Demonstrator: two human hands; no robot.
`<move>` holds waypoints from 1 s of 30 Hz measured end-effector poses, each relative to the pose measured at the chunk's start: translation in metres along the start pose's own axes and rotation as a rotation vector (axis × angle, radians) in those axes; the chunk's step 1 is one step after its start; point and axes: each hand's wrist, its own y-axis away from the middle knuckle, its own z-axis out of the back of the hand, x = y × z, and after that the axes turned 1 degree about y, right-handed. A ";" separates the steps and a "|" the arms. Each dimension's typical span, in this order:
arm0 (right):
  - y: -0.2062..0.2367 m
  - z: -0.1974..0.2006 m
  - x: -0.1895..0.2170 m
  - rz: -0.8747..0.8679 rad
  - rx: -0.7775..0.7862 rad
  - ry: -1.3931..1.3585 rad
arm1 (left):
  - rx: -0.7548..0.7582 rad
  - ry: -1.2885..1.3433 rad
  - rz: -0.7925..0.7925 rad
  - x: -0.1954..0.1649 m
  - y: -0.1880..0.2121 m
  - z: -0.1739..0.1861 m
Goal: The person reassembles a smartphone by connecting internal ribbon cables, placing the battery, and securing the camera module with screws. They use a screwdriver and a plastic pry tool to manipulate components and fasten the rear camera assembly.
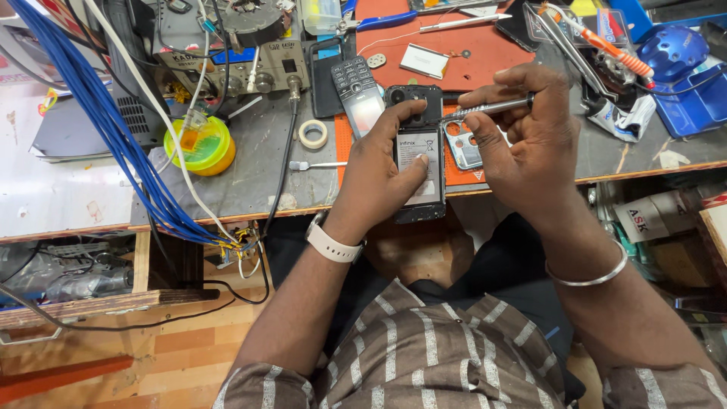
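Note:
My left hand (376,173) grips a black phone (419,163) with its back cover off, so the battery with a white label shows. The thumb lies across the battery and a finger curls over the phone's top. My right hand (530,136) holds a slim metal screwdriver (488,107) whose tip points left at the phone's upper right edge. Under the right hand lies a silver camera frame part (462,142) on the orange mat (473,53). A white watch sits on my left wrist and a metal bangle on my right.
A keypad phone (357,95) lies just left of the held phone. A tape roll (313,133), a yellow-green tub (200,147) and a soldering station (250,60) stand to the left, with blue cables (106,121) running down. Pliers, pens and a blue tray (685,83) crowd the right.

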 end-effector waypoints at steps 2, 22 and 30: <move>-0.002 -0.002 0.000 0.015 0.008 0.001 | -0.005 0.003 -0.025 0.000 0.000 0.000; -0.024 -0.001 0.009 0.027 0.086 0.152 | 0.030 0.041 0.040 0.015 -0.002 -0.001; -0.021 -0.008 0.014 0.044 0.002 0.315 | 0.050 0.058 0.067 0.009 -0.002 0.000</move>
